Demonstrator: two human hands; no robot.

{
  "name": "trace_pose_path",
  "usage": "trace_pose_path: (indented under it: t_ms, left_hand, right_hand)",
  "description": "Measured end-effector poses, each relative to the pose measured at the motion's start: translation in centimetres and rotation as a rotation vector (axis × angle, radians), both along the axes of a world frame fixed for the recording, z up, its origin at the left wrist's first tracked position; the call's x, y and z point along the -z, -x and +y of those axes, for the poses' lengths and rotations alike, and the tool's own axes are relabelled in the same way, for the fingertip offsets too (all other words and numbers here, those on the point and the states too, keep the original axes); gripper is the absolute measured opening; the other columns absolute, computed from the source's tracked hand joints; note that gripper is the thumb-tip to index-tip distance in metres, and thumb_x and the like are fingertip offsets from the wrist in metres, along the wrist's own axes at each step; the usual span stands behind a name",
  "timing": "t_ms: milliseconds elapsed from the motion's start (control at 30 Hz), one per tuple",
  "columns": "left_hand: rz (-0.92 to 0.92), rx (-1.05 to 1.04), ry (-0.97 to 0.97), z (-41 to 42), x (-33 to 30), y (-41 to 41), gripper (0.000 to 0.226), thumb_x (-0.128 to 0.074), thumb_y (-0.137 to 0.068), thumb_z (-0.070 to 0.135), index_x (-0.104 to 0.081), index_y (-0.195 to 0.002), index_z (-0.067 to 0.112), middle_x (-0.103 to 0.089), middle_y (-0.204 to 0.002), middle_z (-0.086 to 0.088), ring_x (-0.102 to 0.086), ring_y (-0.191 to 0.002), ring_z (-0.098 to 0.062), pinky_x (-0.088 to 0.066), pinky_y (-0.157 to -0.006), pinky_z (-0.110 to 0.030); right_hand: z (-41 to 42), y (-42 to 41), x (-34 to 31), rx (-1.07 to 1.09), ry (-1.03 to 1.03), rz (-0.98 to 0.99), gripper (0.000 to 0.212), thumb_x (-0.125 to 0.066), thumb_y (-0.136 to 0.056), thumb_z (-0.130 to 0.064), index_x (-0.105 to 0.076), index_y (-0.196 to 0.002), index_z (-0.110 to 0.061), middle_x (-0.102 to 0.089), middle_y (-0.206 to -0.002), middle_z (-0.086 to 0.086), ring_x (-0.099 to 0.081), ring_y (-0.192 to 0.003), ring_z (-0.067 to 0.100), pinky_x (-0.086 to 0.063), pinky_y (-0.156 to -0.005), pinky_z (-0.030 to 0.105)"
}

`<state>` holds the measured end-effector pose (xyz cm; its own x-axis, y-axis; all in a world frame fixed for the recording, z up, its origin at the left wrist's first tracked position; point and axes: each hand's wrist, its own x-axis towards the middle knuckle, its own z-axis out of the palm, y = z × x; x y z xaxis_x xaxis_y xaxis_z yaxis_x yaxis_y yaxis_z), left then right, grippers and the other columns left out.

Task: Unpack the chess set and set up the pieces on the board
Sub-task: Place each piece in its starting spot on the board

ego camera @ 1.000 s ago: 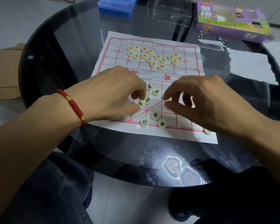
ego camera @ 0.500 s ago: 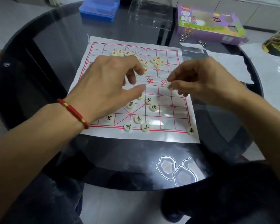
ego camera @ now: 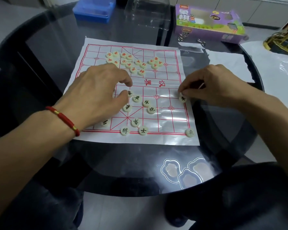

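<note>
While curled, right fingers (ego camera: 183, 91) on edge piece (ego camera: 183, 98).

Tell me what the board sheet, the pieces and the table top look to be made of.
Board sheet: thin glossy paper or plastic film, probably; it shows fold creases and glare.
Pieces: cream discs with inked characters, likely plastic; smooth, faintly shiny.
Table top: dark glass; it mirrors a ceiling lamp and shows things beneath.

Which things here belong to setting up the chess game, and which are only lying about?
For the job: paper board, black-lettered pieces, red-lettered pieces, left hand and right hand, each pinching a piece.

Lying about: purple game box, blue container, clear plastic lid, white sheet.
</note>
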<state>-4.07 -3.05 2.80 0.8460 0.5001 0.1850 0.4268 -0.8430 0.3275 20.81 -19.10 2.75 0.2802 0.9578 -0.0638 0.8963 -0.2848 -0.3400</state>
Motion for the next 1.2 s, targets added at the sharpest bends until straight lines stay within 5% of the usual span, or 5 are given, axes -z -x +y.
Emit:
trace_pose_path:
  t_ms: [233, 733, 900, 1067, 1200]
  left_hand:
    - [0.006, -0.001, -0.008, 0.2, 0.1, 0.1, 0.026, -0.061, -0.093, 0.032, -0.067, -0.118, 0.027, -0.066, -0.122, 0.003, -0.053, -0.097, -0.010, -0.049, -0.095, -0.039]
    - [0.031, -0.005, -0.002, 0.2, 0.0, 0.0, 0.027, -0.061, -0.094, 0.033, -0.067, -0.120, 0.029, -0.066, -0.121, 0.004, -0.055, -0.098, -0.011, -0.050, -0.094, -0.040]
    - [0.043, -0.013, 0.007, 0.0, -0.1, 0.1, 0.026, -0.061, -0.093, 0.032, -0.068, -0.118, 0.027, -0.067, -0.119, 0.003, -0.060, -0.102, -0.015, -0.050, -0.094, -0.040]
    - [0.031, -0.022, 0.000, 0.1, -0.2, 0.1, 0.026, -0.061, -0.093, 0.030, -0.069, -0.117, 0.027, -0.068, -0.118, 0.003, -0.058, -0.099, -0.013, -0.050, -0.091, -0.038]
    - [0.025, -0.022, -0.005, 0.1, -0.2, 0.0, 0.025, -0.060, -0.093, 0.031, -0.069, -0.116, 0.028, -0.068, -0.116, 0.004, -0.057, -0.097, -0.013, -0.050, -0.091, -0.038]
  right_hand:
    - [-0.3, 0.3, -0.2, -0.022, 0.073, -0.017, 0.025, -0.076, -0.087, -0.032, -0.072, -0.110, -0.026, -0.063, -0.096, -0.016, -0.062, -0.080, -0.003, -0.045, -0.067, 0.007]
    - [0.1, 0.9, -0.4, 0.015, 0.143, -0.072, 0.026, -0.075, -0.087, -0.035, -0.071, -0.111, -0.025, -0.069, -0.107, -0.007, -0.066, -0.091, 0.014, -0.059, -0.085, 0.031]
    - [0.3, 1.4, -0.8, 0.026, 0.158, -0.137, 0.032, -0.075, -0.087, -0.039, -0.067, -0.115, -0.024, -0.068, -0.106, -0.005, -0.066, -0.087, 0.016, -0.059, -0.080, 0.032]
    - [0.3, 4.6, -1.0, -0.121, -0.056, -0.201, 0.028, -0.070, -0.088, -0.040, -0.068, -0.110, -0.023, -0.065, -0.096, -0.008, -0.056, -0.073, 0.002, -0.051, -0.064, 0.022]
    - [0.8, 7.3, 0.1, -0.222, -0.048, -0.150, 0.024, -0.067, -0.090, -0.042, -0.064, -0.109, -0.028, -0.062, -0.098, -0.011, -0.052, -0.075, 0.008, -0.053, -0.067, 0.034]
